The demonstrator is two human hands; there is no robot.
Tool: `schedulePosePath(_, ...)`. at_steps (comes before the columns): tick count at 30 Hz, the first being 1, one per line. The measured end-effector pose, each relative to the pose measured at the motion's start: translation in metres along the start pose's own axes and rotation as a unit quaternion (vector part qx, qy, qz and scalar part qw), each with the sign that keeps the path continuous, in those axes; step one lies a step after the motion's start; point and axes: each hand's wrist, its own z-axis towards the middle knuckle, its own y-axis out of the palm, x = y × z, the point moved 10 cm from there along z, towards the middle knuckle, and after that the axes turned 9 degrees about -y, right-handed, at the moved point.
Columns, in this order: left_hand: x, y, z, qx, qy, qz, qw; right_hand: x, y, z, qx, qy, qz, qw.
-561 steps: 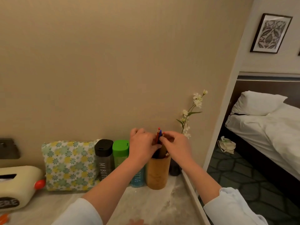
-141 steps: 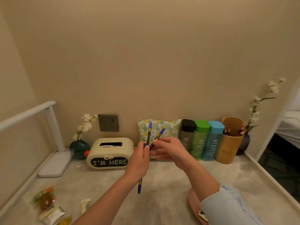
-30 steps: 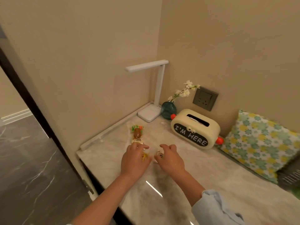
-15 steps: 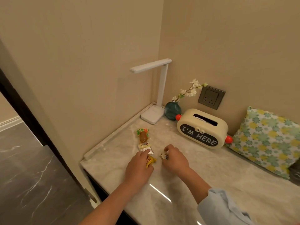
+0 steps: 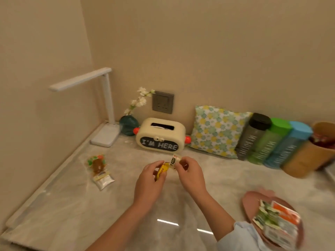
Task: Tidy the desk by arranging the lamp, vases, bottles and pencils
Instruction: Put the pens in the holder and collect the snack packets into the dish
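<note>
My left hand [image 5: 149,180] pinches a small yellow snack packet [image 5: 161,170] above the middle of the marble desk [image 5: 63,205]. My right hand [image 5: 190,173] holds a small white packet [image 5: 174,160] beside it. The white lamp [image 5: 107,109] stands in the back left corner, with a teal vase [image 5: 129,125] of white flowers next to it. Along the back wall at right stand a black bottle [image 5: 252,135], a green bottle [image 5: 268,142] and a blue bottle [image 5: 288,146], then a wooden pencil cup [image 5: 306,156] holding pencils.
A cream tissue box [image 5: 161,136] reading "I'M HERE" sits in front of a wall socket [image 5: 162,102]. A flowered cushion [image 5: 217,131] leans on the wall. Two snack packets [image 5: 99,171] lie at the left. A pink plate [image 5: 251,201] with packets sits at the near right.
Both hands have lifted off the desk, each with a small packet picked up from it. The view has swung right, bringing the bottles, cup and pink plate into sight.
</note>
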Motion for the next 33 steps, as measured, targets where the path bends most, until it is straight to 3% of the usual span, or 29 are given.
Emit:
schedulePosePath(5,0.055,0.084,-0.024,-0.091,0.060,-0.041,0.993,0.046,-0.101,-0.032,0.103,0.045,0.003,0.994)
schedulePosePath(9,0.088,0.160,-0.059,-0.160,0.070,-0.053,0.983,0.090,-0.171,-0.065,0.135,0.094,-0.075,0.984)
schedulePosePath(15,0.105,0.234,-0.098,-0.206,0.053,-0.027,0.977,0.135,-0.227,-0.095,0.100,0.132,-0.176,0.970)
schedulePosePath(20,0.112,0.252,-0.108,-0.183,0.075,0.025,0.980,0.154,-0.237,-0.098,0.071,0.136,-0.209,0.966)
schedulePosePath(25,0.116,0.244,-0.102,-0.128,0.092,0.056,0.986,0.157,-0.246,-0.086,0.101,0.113,-0.140,0.978)
schedulePosePath(33,0.090,0.180,-0.067,-0.064,0.039,0.031,0.997,0.098,-0.177,-0.038,0.036,0.002,-0.051,0.998)
